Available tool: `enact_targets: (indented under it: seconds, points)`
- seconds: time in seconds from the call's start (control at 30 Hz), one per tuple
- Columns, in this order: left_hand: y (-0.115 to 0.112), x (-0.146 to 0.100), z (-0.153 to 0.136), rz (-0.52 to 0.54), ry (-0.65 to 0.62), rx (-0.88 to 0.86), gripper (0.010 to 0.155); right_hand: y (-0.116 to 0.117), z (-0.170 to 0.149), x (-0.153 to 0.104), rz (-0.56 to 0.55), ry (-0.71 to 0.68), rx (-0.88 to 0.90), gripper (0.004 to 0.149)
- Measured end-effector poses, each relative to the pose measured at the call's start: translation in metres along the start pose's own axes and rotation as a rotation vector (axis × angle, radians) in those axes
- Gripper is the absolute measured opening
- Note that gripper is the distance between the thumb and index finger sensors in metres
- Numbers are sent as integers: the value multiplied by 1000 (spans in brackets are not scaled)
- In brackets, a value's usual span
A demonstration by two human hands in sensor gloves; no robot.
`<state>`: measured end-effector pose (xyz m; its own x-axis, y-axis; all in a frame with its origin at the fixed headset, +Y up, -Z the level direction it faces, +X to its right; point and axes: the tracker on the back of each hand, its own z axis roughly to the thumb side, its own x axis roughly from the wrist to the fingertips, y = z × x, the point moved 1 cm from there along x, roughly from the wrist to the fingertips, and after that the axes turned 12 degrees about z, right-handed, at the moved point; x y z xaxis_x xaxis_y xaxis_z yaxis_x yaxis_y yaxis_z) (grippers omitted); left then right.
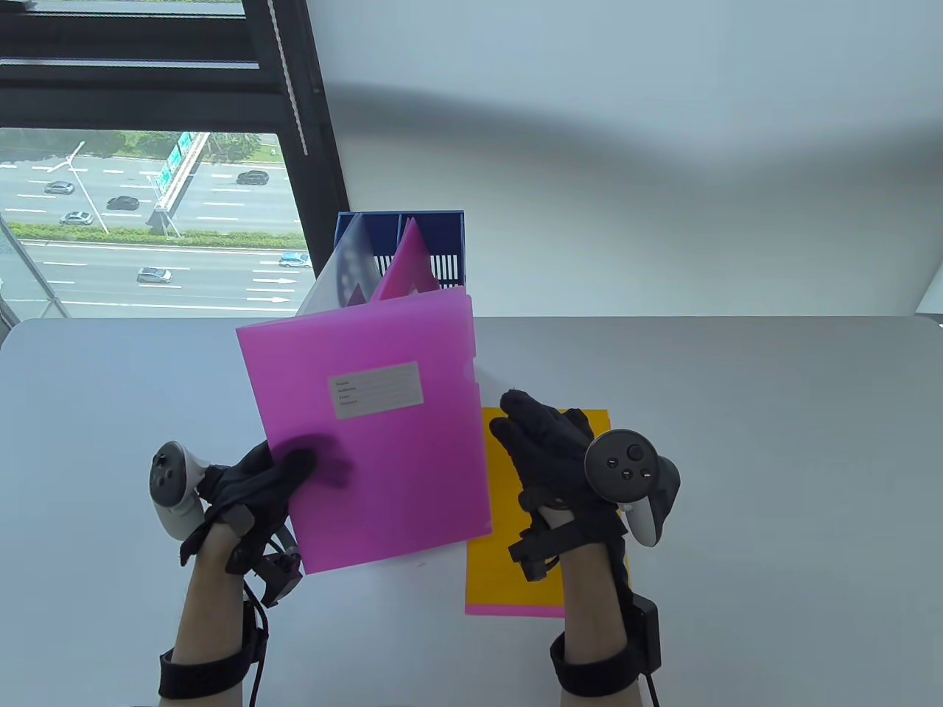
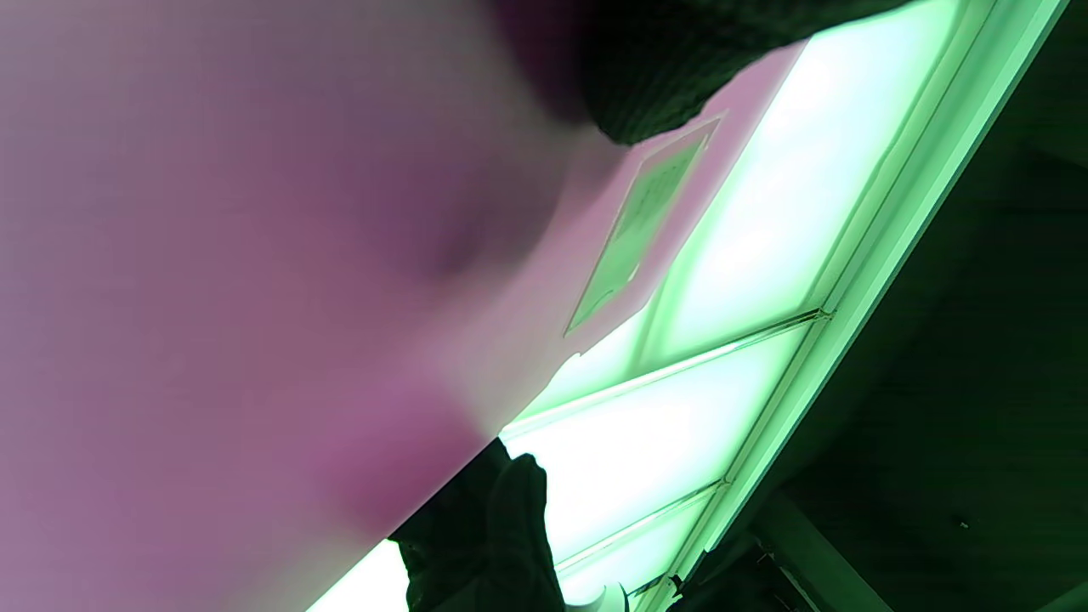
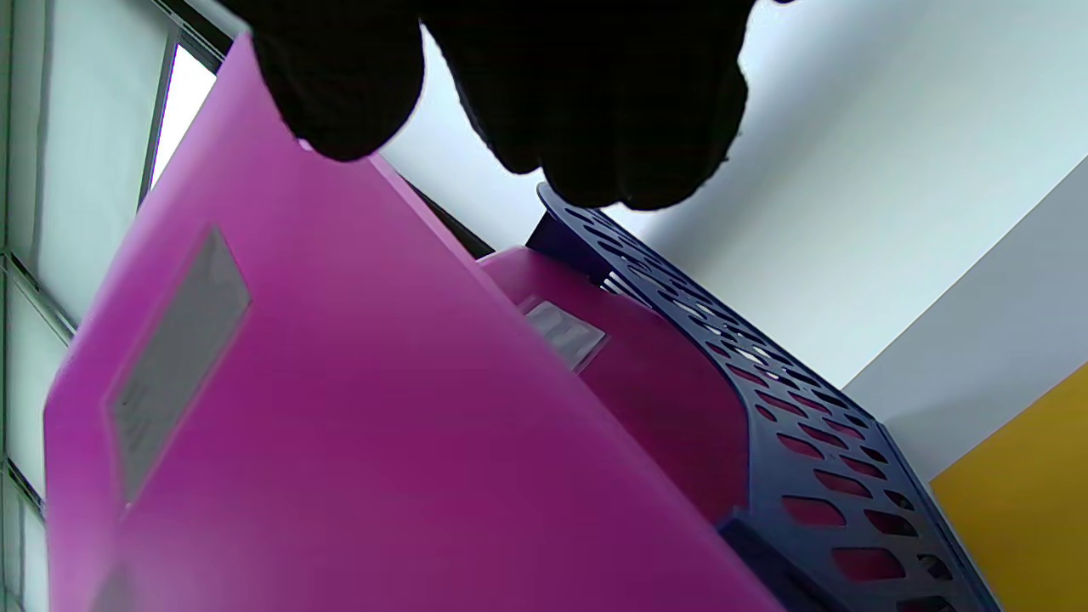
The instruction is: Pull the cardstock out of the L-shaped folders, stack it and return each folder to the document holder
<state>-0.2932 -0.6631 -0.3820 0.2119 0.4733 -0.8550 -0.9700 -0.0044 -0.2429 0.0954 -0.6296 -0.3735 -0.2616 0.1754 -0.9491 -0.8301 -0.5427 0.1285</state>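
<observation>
My left hand [image 1: 276, 475] pinches the lower left corner of a magenta L-shaped folder [image 1: 368, 427], holding it tilted above the table; its thumb shows dark through the plastic. The folder [image 3: 357, 442] carries a grey label [image 1: 376, 389] and fills the left wrist view as a blurred pink sheet [image 2: 212, 297]. My right hand [image 1: 538, 434] hovers with relaxed fingers over the yellow cardstock [image 1: 501, 515], which lies on a pink sheet on the table. The blue document holder [image 1: 435, 250] stands behind, with another magenta folder [image 3: 646, 382] and a clear one [image 1: 342, 276] in it.
The white table [image 1: 737, 456] stretches to the right. A window [image 1: 140, 213] with a dark frame is at the back left, a white wall behind the holder.
</observation>
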Motion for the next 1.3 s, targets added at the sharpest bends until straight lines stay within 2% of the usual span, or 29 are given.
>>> enact_targets:
  seconds: [0.07,0.13,0.17,0.2,0.37,0.57,0.7,0.77,0.87,0.9,1.1,1.3]
  points:
    - [-3,1,2,-8,-7,-3,45,7,1,4,62,-20,42,59]
    - [-7,1,4,-22,-11,4,45,9,2,6,93,-54,93,49]
    - [-8,2,5,-32,-15,12,45,8,1,6,66,-55,104,41]
    - [-10,2,7,-36,-17,27,46,6,1,5,36,-67,87,39]
    - [-16,3,20,-80,-24,328,45,-4,7,-2,-56,-71,-1,37]
    - [-29,5,36,-163,-44,573,44,-14,19,-11,-136,-86,-140,36]
    - [-34,5,39,-190,-39,579,44,-16,24,-15,-189,-90,-200,36]
    - [-34,5,42,-170,-55,528,44,-17,26,-17,-221,-97,-197,37]
    - [-27,2,54,-124,-97,504,43,-23,27,-23,-326,-114,-180,38]
    - [-23,0,60,-81,-116,497,44,-25,26,-25,-339,-114,-160,39]
    - [0,-11,85,149,-215,415,44,-30,18,-26,-351,-111,-93,39]
    - [9,-19,97,296,-267,411,46,-25,15,-22,-315,-101,-83,40]
